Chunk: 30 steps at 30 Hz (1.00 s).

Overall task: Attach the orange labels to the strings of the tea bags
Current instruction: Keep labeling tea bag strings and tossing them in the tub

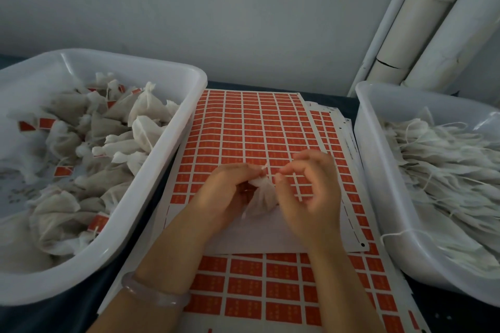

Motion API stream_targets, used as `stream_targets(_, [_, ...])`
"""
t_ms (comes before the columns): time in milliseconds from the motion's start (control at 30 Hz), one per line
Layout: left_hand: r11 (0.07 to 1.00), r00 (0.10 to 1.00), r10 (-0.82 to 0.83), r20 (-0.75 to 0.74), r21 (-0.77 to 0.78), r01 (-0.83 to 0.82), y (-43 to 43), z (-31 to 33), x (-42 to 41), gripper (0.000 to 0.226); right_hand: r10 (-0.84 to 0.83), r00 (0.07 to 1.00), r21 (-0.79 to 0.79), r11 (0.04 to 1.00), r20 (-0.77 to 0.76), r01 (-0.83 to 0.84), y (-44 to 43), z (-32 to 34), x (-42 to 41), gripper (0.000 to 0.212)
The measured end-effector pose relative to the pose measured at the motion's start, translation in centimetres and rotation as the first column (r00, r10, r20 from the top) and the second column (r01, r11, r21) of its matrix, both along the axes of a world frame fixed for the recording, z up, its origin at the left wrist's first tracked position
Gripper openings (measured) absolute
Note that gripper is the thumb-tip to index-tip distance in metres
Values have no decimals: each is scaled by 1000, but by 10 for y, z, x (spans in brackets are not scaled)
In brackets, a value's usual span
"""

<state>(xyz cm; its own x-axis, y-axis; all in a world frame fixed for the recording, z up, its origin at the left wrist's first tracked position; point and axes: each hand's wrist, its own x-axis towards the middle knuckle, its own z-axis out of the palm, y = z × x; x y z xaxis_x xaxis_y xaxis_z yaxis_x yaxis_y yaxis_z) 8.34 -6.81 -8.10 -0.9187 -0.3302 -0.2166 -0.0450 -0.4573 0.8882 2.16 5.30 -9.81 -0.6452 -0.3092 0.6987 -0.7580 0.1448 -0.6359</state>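
We see the tea bag [261,197] between the two hands, over the label sheet [243,127]. The left hand [221,192] grips it with curled fingers, and the bag's gathered neck points away from the body. The right hand [311,197] brings thumb and forefinger almost together just beside this neck. We cannot tell if they pinch the string or a label. The orange labels lie directly under the right fingers, so we judge this hand is nearer to pick one.
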Motion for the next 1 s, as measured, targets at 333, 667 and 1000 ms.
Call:
stream_targets(333, [972, 999, -27, 25, -235, 33, -8, -2, 4, 17, 22, 1000, 101, 995, -16, -20, 0, -4, -2, 14])
stream_targets(667, [947, 998, -1, 59, -321, 20, -7, 0, 5, 19, 44, 995, 100, 994, -92, -35, 1, -2, -3, 11])
stream_targets(1000, [905, 999, 15, 49, -426, 7, -9, -2, 6, 23, 99, 995, 133, 986, 20, -101, 2, -2, -1, 18])
